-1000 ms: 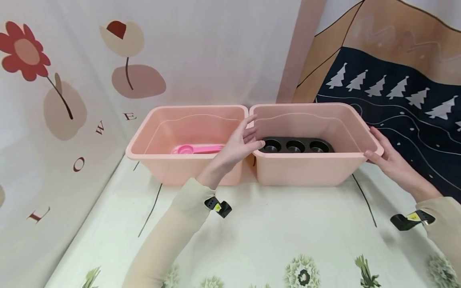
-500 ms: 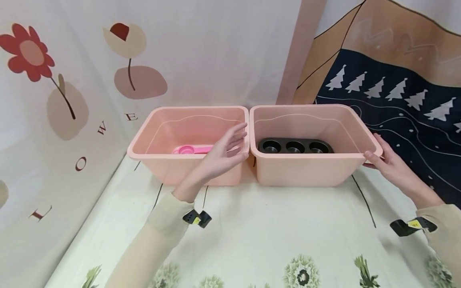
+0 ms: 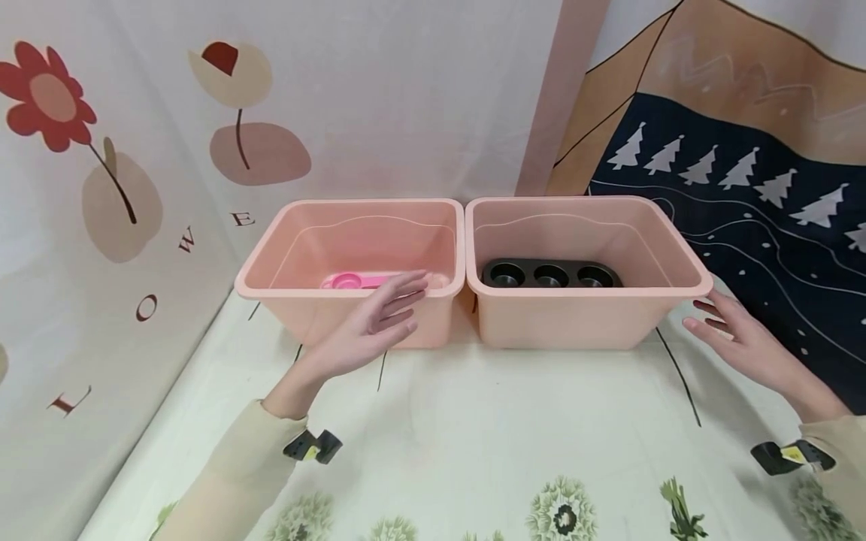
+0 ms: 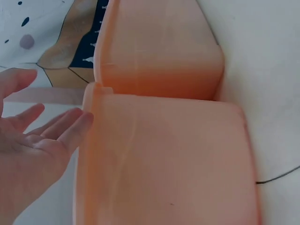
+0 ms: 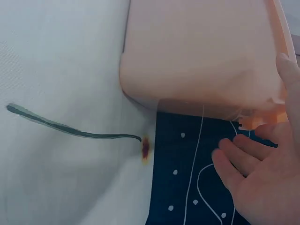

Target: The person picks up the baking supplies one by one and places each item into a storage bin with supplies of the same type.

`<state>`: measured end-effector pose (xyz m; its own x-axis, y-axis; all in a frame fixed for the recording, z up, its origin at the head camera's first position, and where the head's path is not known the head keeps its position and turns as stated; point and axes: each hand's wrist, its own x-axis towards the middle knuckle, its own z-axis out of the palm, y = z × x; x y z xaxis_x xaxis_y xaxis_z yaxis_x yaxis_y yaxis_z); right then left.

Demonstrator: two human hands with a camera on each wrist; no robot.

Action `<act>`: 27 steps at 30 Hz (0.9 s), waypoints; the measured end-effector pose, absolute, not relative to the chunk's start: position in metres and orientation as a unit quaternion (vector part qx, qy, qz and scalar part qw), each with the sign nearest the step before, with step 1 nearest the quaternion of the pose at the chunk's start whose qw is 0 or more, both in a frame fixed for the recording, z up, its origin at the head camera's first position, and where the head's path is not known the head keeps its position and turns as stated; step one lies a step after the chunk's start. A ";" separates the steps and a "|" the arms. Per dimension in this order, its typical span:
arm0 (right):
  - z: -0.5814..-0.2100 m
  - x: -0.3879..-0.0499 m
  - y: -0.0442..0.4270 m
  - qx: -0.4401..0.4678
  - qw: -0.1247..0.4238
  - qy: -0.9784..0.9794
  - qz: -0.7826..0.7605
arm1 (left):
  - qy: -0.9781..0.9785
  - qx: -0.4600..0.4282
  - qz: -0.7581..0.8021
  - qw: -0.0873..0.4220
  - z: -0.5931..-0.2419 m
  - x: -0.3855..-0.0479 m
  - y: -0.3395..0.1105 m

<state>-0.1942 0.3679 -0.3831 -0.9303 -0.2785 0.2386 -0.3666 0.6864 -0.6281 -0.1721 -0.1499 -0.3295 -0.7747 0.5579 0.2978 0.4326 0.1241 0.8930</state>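
Observation:
Two pink plastic bins stand side by side in the head view. In the left bin (image 3: 358, 319) lies a bright pink measuring spoon (image 3: 348, 281), partly hidden by the front rim. The right bin (image 3: 561, 319) holds a black muffin pan (image 3: 551, 273), whose lower part the front wall covers. My left hand (image 3: 368, 323), fingers extended, is in front of the left bin near its front rim and holds nothing. My right hand (image 3: 740, 338) is just off the right bin's front right corner, its fingers loosely spread and holding nothing.
A pale cloth with printed flowers (image 3: 564, 518) covers the table. Behind the bins hangs a light printed curtain (image 3: 406, 98). Dark blue fabric with white trees (image 3: 744, 218) lies at the right. Small cameras are strapped to both wrists.
My left hand has moved left and toward me, from the gap between the bins to before the left bin. My right hand has let go of the right bin's rim and drawn back.

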 end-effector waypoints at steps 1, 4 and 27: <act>-0.384 -0.193 0.368 0.181 0.066 -0.915 0.355 | 0.741 0.333 0.580 0.057 -0.332 -0.172 -0.153; -0.387 -0.190 0.369 0.188 0.074 -0.914 0.351 | 0.725 0.339 0.596 0.059 -0.339 -0.172 -0.161; -0.418 -0.177 0.372 0.151 0.103 -0.979 0.088 | 0.882 0.318 0.341 -0.071 -0.409 -0.145 -0.236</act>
